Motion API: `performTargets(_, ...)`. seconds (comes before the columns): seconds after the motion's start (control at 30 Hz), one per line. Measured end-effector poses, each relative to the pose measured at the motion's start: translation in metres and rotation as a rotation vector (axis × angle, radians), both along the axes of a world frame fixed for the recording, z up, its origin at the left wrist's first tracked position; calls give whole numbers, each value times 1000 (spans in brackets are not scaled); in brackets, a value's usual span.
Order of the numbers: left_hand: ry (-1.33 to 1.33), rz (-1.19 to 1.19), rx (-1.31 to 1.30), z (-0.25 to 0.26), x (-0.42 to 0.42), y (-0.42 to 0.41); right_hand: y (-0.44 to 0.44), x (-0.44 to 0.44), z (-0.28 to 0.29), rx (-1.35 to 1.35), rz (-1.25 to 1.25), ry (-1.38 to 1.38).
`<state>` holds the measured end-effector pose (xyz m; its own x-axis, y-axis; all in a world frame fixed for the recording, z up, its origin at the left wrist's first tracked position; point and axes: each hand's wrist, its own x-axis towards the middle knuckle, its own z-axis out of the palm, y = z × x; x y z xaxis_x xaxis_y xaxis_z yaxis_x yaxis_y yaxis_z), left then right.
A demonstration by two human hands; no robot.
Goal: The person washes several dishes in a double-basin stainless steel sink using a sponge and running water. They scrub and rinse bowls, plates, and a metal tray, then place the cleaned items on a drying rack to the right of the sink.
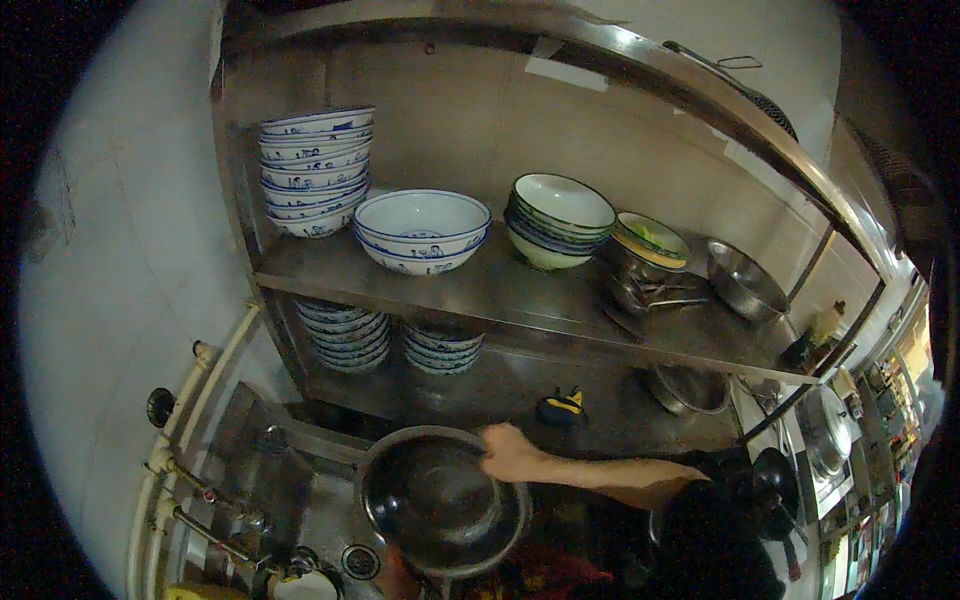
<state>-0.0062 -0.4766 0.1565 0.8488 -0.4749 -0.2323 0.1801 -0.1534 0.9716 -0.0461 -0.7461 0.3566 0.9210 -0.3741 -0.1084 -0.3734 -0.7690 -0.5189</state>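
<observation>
A large round metal basin point(442, 499) is held tilted over the sink, its inside facing up. My right hand point(506, 452) grips the basin's rim at the upper right, the forearm reaching in from the right. Low in the view, my left hand point(400, 571) is at the basin's lower left rim, partly hidden by it and dim. Below the basin's left side lies the bottom of the metal sink point(330, 517) with a round drain point(361, 561). A black and yellow object point(562, 407) lies on the metal surface beyond my right hand.
Above, a metal shelf point(450, 300) holds stacked patterned bowls point(315, 176), two large bowls point(422, 225), green-rimmed bowls point(561, 217), ladles point(645, 296) and a steel bowl point(746, 281). More bowls point(345, 337) stand below. Pipes and taps point(217, 536) line the left; a lidded pot point(825, 431) stands right.
</observation>
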Motion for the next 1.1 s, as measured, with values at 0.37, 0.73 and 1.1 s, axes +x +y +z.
performTargets(0.37, 12, 106, 218, -16, 46, 5, -24, -20, 102, 201, 189, -306)
performTargets(0.73, 12, 109, 313, -16, 83, -39, -344, -140, 201, 198, -1028, -808)
performTargets(1.1, 47, 127, 320, -23, 87, -48, -406, -146, 210, -707, -824, -86)
